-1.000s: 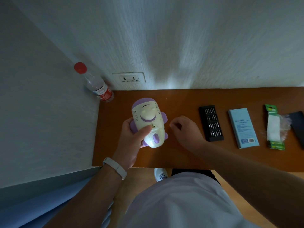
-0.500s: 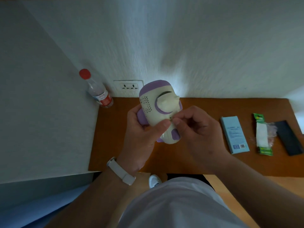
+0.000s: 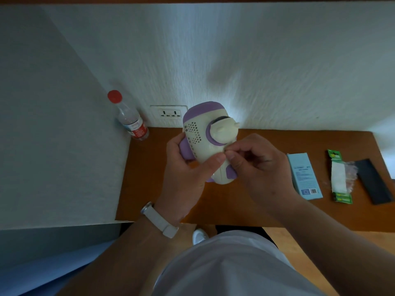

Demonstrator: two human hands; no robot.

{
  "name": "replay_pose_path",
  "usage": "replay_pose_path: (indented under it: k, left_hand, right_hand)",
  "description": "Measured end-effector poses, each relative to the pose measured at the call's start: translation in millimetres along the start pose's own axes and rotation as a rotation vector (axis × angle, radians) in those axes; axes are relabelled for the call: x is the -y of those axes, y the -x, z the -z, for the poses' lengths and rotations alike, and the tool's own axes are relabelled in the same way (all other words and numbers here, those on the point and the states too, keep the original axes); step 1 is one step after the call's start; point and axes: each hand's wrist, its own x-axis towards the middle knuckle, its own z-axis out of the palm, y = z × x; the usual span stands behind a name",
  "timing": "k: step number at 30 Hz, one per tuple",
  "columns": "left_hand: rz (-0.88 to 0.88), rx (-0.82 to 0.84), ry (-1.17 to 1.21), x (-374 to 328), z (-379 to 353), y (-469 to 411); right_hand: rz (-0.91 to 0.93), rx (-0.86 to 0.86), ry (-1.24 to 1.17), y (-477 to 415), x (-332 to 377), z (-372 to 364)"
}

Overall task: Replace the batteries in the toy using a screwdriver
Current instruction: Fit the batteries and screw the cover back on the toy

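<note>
The cream and purple toy [image 3: 201, 133] is held up above the brown table [image 3: 235, 210], tilted, with its speaker holes facing me. My left hand [image 3: 183, 174] grips it from the left, the thumb lying across its lower body. My right hand [image 3: 258, 167] has its fingertips pinched together against the toy's side, just below the purple ring and next to my left thumb. What the fingertips pinch is too small to make out. No screwdriver is in view.
A red-capped plastic bottle [image 3: 130, 118] stands in the back left corner beside a wall socket [image 3: 168, 114]. To the right on the table lie a light blue box [image 3: 304, 176], a green battery pack [image 3: 338, 176] and a black flat piece [image 3: 374, 181].
The toy has been lifted off the table and turned. My right hand rose from the table to the toy and now pinches at its side. The black bit case went out of sight behind it.
</note>
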Motion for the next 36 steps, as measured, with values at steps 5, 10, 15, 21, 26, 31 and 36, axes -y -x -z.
replay_pose_path:
  k: [5,10,15,21,26,31,36]
  left_hand:
    - [-0.010,0.000,-0.010,3,1,-1]
    - [-0.040,0.000,-0.044,5,0,-1]
    - [-0.043,0.001,-0.037,6,-1,-2]
    - [-0.025,0.004,-0.033,9,-3,0]
    - [-0.025,-0.003,-0.047,7,-4,0]
    - [-0.027,0.002,-0.046,6,-6,1]
    - [-0.016,0.003,-0.059,6,-7,1]
  right_hand:
    - [-0.137,0.004,-0.108,0,3,1]
    - [-0.152,0.031,-0.150,0,2,4]
    - [0.044,0.059,0.040,-2,-3,8]
    - [0.110,0.061,0.095,-1,-8,10]
    - [-0.068,0.039,-0.048,2,-5,10]
    - [-0.140,0.067,-0.102,2,-5,11]
    - [-0.229,0.040,-0.229,0,-6,10]
